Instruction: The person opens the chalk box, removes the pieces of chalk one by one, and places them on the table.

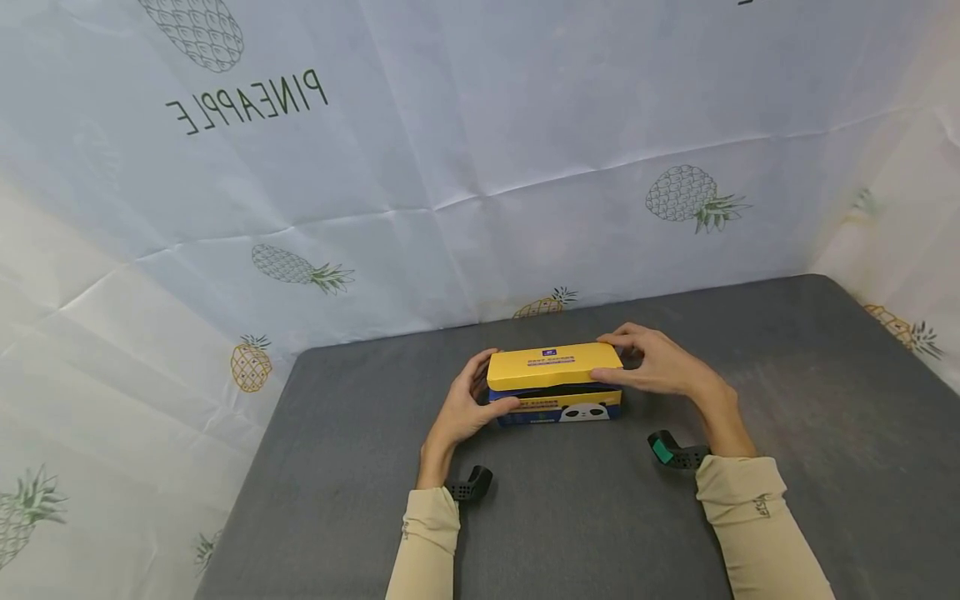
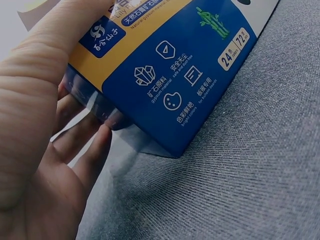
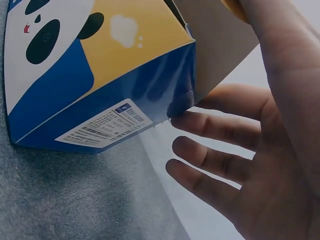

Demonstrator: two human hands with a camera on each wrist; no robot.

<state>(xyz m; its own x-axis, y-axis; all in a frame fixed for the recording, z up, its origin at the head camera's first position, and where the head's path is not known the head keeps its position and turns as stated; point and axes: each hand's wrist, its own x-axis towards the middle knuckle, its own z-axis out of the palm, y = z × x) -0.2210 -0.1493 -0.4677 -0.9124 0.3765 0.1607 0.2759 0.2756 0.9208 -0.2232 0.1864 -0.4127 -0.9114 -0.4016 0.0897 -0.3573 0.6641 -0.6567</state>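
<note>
A blue and yellow chalk box (image 1: 555, 414) with a panda on its front sits on the grey table. Its yellow lid (image 1: 555, 364) is partly raised, with a dark gap along the front. My left hand (image 1: 459, 408) grips the box's left end, thumb on the front and fingers around the far side. At the other end, my right hand (image 1: 660, 363) pinches the lid between thumb and fingers. Printed icons and "24 colors, 72" show on the box (image 2: 170, 85) in the left wrist view. A white label (image 3: 107, 125) is on the box's end in the right wrist view.
The grey table (image 1: 570, 517) extends around the box. Behind it and at both sides hangs a white curtain (image 1: 450, 150) printed with pineapples. Black wrist mounts (image 1: 678, 454) are worn at both wrists, close above the tabletop.
</note>
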